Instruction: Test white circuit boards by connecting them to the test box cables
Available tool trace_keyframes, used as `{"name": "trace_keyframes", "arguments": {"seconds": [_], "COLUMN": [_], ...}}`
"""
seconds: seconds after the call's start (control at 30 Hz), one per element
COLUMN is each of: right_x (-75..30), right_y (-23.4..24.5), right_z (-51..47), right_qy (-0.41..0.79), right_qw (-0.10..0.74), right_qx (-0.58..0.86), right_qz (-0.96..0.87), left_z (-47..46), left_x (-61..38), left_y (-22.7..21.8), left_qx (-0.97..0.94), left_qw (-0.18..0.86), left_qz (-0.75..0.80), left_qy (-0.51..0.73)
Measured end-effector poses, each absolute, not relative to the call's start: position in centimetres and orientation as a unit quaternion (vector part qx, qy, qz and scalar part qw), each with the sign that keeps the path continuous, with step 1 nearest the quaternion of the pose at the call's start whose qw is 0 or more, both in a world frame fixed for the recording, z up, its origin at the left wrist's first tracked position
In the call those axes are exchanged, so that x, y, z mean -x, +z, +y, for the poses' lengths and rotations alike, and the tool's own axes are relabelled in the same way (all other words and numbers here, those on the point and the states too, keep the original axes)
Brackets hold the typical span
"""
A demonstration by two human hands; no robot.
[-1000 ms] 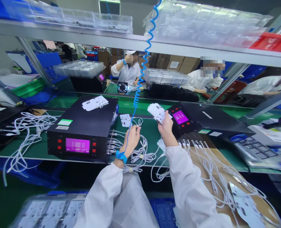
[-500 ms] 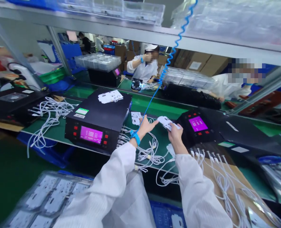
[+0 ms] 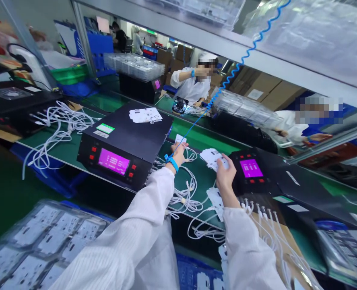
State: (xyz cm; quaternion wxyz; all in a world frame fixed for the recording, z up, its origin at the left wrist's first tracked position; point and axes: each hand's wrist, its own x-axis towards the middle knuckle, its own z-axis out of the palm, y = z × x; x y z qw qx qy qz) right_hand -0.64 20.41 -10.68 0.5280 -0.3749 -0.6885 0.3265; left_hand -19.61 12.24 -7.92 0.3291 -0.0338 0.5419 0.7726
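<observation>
Head view. The black unit with a lit magenta screen point(image 3: 126, 139) served as landmark; on its top lay a loose pile of white boards point(image 3: 145, 115). To its right, the right hand point(image 3: 226, 174) held a small stack of white boards point(image 3: 211, 158) — thumb and fingers were closed about the near end, the far end projecting free. Between that stack and the unit, just beyond the unit's right side, the left hand point(image 3: 177, 154) had its fingertips at a small white card point(image 3: 180, 139); whether they pinched it or merely touched it could not be told. A blue wristband point(image 3: 172, 162) circled the left wrist, and a blue coiled cord point(image 3: 210, 105) rose from there. White cables point(image 3: 184, 195) lay looped right of the unit, near a further white board point(image 3: 216, 200) below the right hand. Farther right stood a second black unit point(image 3: 287, 177), its screen also lit. In front of the landmark, at lower left, was a clear tray point(image 3: 30, 249) of boards; beyond the landmark — across the bench — sat a co-worker point(image 3: 193, 82) in white.
</observation>
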Motion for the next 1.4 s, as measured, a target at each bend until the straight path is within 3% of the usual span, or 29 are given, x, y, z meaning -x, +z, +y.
{"name": "trace_keyframes", "arguments": {"seconds": [0.3, 0.57, 0.73, 0.87, 1.13, 1.4], "right_x": [2.0, 3.2, 3.0, 1.2, -0.5, 0.7], "right_y": [-3.6, 0.4, 0.0, -0.6, -2.7, -5.2], "right_z": [22.8, 19.8, 16.5, 15.6, 13.3, 13.5], "right_qy": [0.060, 0.031, 0.030, 0.002, -0.032, -0.032], "right_qw": [0.513, 0.433, 0.393, 0.406, 0.395, 0.468], "right_qx": [0.272, 0.161, 0.111, 0.111, 0.115, 0.202], "right_qz": [-0.812, -0.886, -0.913, -0.907, -0.911, -0.860], "left_z": [6.9, 5.8, 5.5, 5.4, 5.0, 5.1], "left_x": [16.9, 14.4, 13.9, 14.1, 13.4, 12.5], "left_y": [-7.8, -6.6, -5.9, -6.0, -5.0, -5.6], "left_qx": [-0.146, -0.246, -0.268, -0.259, -0.253, -0.277], "left_qw": [0.307, 0.399, 0.495, 0.525, 0.525, 0.440], "left_qz": [0.514, 0.448, 0.355, 0.322, 0.330, 0.432], "left_qy": [0.788, 0.761, 0.746, 0.744, 0.743, 0.737]}}
